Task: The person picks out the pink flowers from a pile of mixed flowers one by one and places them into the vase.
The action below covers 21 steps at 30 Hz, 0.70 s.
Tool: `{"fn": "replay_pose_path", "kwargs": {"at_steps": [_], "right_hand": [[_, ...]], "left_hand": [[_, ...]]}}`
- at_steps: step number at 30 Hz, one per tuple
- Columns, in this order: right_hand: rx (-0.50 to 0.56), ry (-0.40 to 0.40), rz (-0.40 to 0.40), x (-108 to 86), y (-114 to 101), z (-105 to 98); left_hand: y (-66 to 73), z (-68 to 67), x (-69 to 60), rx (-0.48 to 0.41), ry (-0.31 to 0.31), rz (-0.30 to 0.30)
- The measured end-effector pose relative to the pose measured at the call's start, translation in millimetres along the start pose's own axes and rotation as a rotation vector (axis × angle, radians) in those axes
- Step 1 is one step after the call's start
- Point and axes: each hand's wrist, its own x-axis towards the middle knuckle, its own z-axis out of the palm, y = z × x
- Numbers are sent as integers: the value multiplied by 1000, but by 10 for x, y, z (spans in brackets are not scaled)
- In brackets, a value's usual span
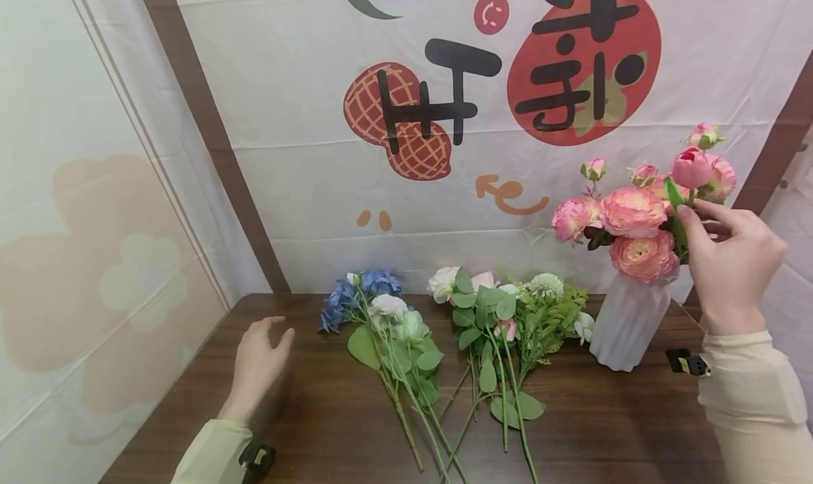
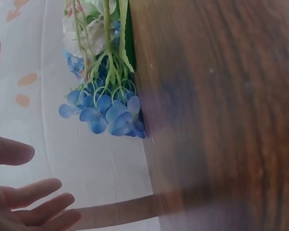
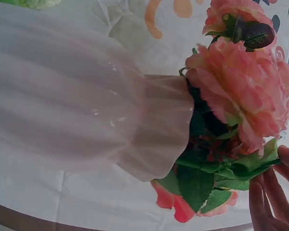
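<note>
At the right, my right hand (image 1: 733, 258) pinches the green stem of a pink tulip (image 1: 691, 168) between thumb and fingers. The tulip's stem runs down among ruffled pink flowers (image 1: 634, 212) in a white fluted vase (image 1: 629, 322). In the right wrist view, the fingers (image 3: 274, 192) hold the stem and a green leaf (image 3: 250, 166) beside the vase mouth (image 3: 168, 125). My left hand (image 1: 259, 360) hovers over the table's left side with relaxed fingers and holds nothing. Blue hydrangea (image 2: 103, 113) lies nearest to it, apart from the fingers.
White flowers (image 1: 396, 315) with long stems lie mid-table beside the hydrangea. Right of them are a white rose (image 1: 444, 283), leafy sprigs (image 1: 489, 315), a pale green pompon flower (image 1: 545, 286) and fern foliage (image 1: 559, 315). A printed cloth (image 1: 305, 188) hangs behind the brown wooden table (image 1: 317, 413).
</note>
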Motion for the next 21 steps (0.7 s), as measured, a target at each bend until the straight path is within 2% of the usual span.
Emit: {"fn": "replay_pose_path", "kwargs": {"at_steps": [4,14,21], "right_hand": [[-9,7,2,-18,35,-7],[-39,22,101,-51,59,-3],[-59,-2,132,-56,85,-2]], "left_hand": [[-17,-12,1,8,3,6],[-35,-21,24,11,0,4],[-47,-18,25,6,3,5]]}}
